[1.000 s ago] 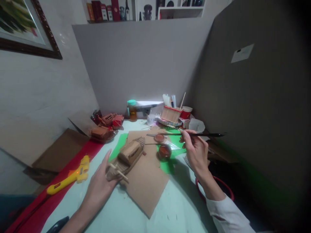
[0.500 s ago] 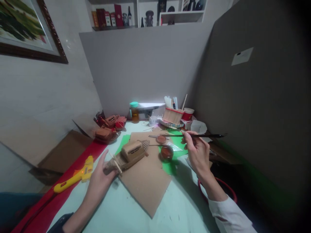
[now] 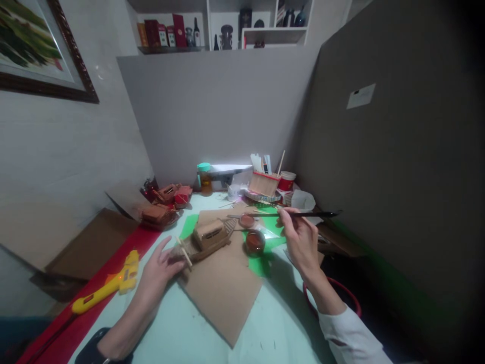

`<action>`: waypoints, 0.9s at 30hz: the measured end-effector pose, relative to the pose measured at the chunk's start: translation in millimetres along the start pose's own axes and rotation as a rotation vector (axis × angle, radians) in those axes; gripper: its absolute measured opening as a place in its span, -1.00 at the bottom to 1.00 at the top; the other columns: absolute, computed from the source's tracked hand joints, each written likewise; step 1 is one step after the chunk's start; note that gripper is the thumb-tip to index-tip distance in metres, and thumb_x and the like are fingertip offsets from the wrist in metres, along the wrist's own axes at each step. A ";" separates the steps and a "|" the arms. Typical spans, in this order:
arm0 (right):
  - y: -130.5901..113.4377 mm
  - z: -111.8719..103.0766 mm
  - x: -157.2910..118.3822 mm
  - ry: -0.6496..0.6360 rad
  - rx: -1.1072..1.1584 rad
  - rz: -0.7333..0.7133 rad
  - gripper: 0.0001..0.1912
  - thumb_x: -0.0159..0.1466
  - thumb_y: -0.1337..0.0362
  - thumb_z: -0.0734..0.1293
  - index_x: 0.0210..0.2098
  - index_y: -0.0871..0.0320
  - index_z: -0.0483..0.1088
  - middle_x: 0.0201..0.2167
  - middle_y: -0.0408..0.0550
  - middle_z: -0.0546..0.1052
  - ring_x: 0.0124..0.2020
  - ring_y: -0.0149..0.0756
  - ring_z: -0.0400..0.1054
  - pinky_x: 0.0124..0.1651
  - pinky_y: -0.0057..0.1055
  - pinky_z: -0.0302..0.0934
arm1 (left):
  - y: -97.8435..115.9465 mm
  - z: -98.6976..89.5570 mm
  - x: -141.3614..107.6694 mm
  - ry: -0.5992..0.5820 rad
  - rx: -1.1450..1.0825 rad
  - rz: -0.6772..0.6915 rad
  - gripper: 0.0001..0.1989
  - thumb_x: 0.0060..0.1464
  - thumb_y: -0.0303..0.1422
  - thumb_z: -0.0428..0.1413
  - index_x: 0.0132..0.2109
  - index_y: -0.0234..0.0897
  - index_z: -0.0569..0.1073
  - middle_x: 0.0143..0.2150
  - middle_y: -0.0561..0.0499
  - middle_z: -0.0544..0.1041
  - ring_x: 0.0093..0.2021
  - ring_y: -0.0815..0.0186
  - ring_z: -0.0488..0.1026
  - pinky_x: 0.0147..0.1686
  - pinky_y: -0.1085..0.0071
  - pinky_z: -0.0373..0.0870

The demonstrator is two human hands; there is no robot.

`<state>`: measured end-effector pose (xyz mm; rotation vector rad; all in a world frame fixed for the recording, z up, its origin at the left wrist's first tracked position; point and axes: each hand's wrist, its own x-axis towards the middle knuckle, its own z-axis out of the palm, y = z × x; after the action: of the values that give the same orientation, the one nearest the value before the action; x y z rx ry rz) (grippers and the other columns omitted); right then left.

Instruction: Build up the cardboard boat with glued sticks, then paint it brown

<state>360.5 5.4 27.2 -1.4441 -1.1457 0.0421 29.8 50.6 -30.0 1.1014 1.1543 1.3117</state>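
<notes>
A brown cardboard model boat (image 3: 209, 237) with a cabin rests over the cardboard sheet (image 3: 227, 298). My left hand (image 3: 161, 265) grips its near left end, close to a pale crosswise stick. Between the fingers and thumb of my right hand (image 3: 301, 237) is a long dark brush (image 3: 308, 214), held almost level, its thin end pointing left. A jar of reddish-brown liquid (image 3: 255, 242) stands right of the boat. Behind it sits a small round dish of brown paint (image 3: 247, 220).
A yellow glue gun (image 3: 109, 288) lies at the left on red cloth. Reddish-brown model boats (image 3: 159, 215) stand at the back left. Farther back are a teal-lidded bottle (image 3: 205, 179), a stick-filled wooden box (image 3: 264, 183) and a red-and-white cup (image 3: 287, 181).
The camera view has shifted slightly. My left hand's fingers have moved on the boat's near end, and the boat sits a little lower. The brush stays in my right hand.
</notes>
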 end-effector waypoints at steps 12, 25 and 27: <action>5.4 2.5 -1.6 -0.011 -0.059 -0.015 -0.70 0.47 0.07 0.31 -0.19 0.20 0.49 -0.36 -0.16 0.54 -0.37 -0.35 0.47 -0.21 -0.29 0.44 | 5.1 18.1 -2.3 0.027 -0.138 -0.059 0.12 -0.47 -0.46 0.51 0.31 -0.30 0.25 -0.14 0.01 0.63 -0.27 0.32 0.59 -0.29 0.49 0.51; 4.4 3.4 -2.1 -0.007 -0.076 0.006 -0.70 0.47 0.07 0.31 -0.15 0.20 0.49 -0.35 -0.16 0.54 -0.39 -0.36 0.46 -0.24 -0.31 0.43 | -7.0 33.7 2.2 -0.003 -0.067 -0.001 0.18 -0.15 -0.55 0.41 0.49 -0.11 -0.04 0.25 -0.22 0.46 0.05 0.07 0.56 -0.07 0.21 0.58; 4.5 3.4 -1.9 -0.008 -0.075 0.006 -0.70 0.47 0.07 0.31 -0.14 0.20 0.49 -0.34 -0.15 0.55 -0.38 -0.36 0.47 -0.23 -0.30 0.44 | -8.4 35.3 4.8 -0.009 -0.049 0.019 0.14 -0.10 -0.56 0.38 0.50 -0.10 -0.06 0.24 -0.22 0.46 0.05 0.05 0.56 -0.08 0.15 0.59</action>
<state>360.1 7.7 21.7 -1.5151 -1.1604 0.0093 65.5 57.5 -34.1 1.0844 1.1022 1.3416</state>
